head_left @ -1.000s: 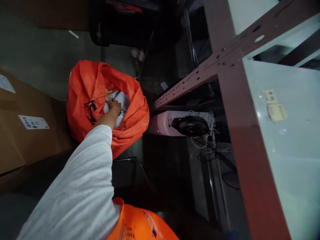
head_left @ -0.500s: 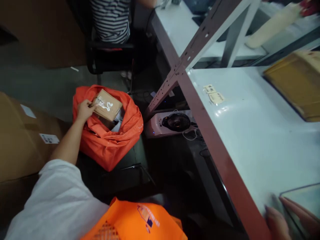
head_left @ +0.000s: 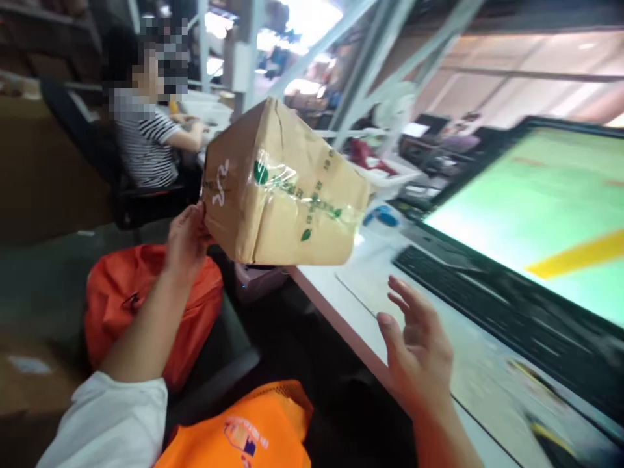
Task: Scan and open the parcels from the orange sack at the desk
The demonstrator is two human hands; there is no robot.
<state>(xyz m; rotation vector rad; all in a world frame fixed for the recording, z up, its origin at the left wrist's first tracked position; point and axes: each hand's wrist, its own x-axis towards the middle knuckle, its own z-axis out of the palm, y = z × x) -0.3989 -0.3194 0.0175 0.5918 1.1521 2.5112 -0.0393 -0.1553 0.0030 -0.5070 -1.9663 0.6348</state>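
A taped cardboard box (head_left: pixel 307 195) with green leaf prints and white handwriting hangs tilted in the air, above the desk's near left corner. My left hand (head_left: pixel 188 237) grips it by its left end; some of the fingers are hidden behind the box. To the lower right of the box, my right hand (head_left: pixel 419 351) is raised over the desk (head_left: pixel 331 305), fingers apart and nothing in them. Below my left forearm stands the red-orange bag (head_left: pixel 112 286), its top loosely folded.
A monitor (head_left: pixel 546 195) and black keyboard (head_left: pixel 468 299) occupy the desk at right. A person in a striped shirt (head_left: pixel 141 149) sits in a black chair at back left. Metal shelf posts (head_left: pixel 244 65) rise behind the box. A large carton (head_left: pixel 29 383) stands at lower left.
My left hand has lifted the cardboard box out of the red-orange bag and up to the right. My right hand has risen off the desk edge and opened. The view has swung up and right.
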